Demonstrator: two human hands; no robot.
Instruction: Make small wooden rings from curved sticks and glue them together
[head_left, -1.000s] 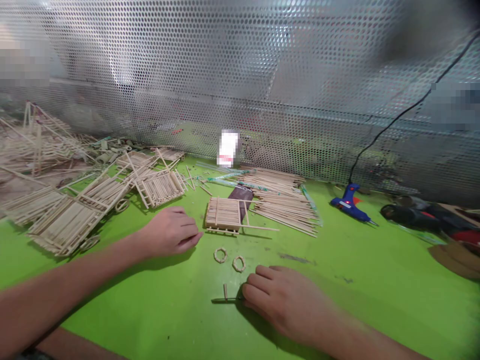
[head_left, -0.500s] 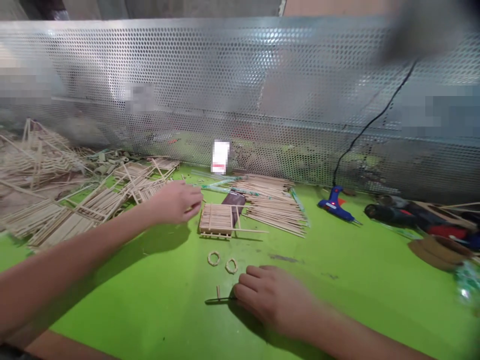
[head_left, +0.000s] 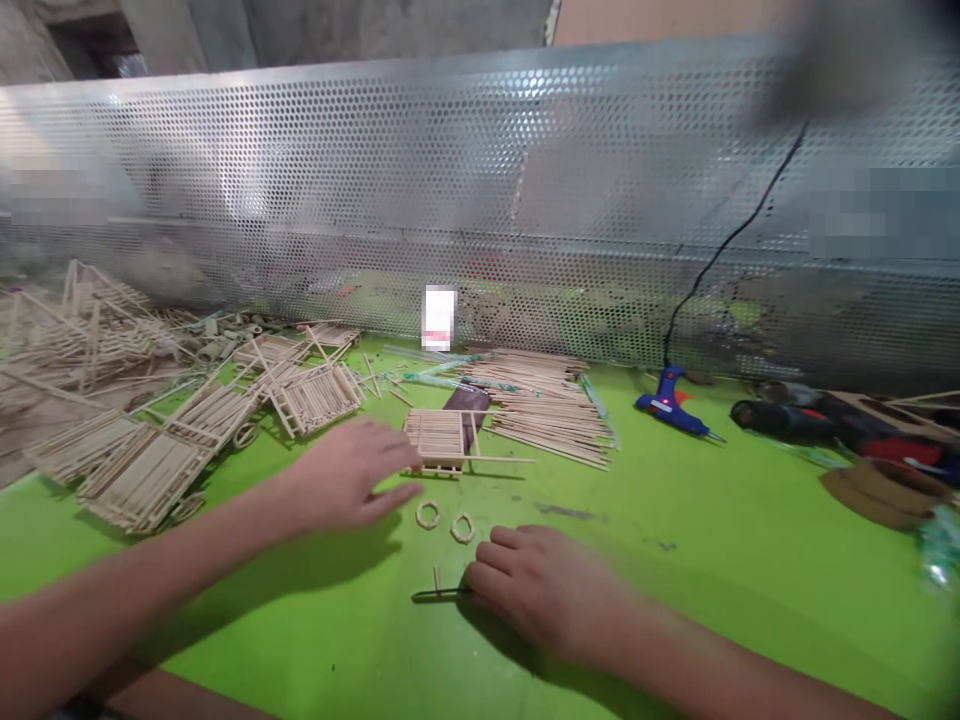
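Observation:
My left hand [head_left: 356, 475] hovers over the table with fingers spread and nothing in them, at the near left of a small stick-built cart [head_left: 435, 437]. Two thin handles jut from the cart's right side. My right hand [head_left: 536, 590] rests on the green table, closed on a thin dark tool [head_left: 435, 595] with a narrow tip pointing left; its kind is hidden by the fingers. A short stick piece [head_left: 437, 578] stands by that tip. Between my hands lie two pale rings, a left ring [head_left: 428, 515] and a right ring [head_left: 463, 528].
A pile of thin sticks [head_left: 551, 410] lies beyond the cart, beside a dark brown block [head_left: 466, 405]. Several stick-built carts [head_left: 150, 470] crowd the left. A blue glue gun [head_left: 675, 405] with a cord lies right. A perforated metal panel [head_left: 465, 190] closes the back.
My left hand has come nearer and slightly right, its fingers spreading, toward the rings. My right hand stays put. The camera view has shifted a little.

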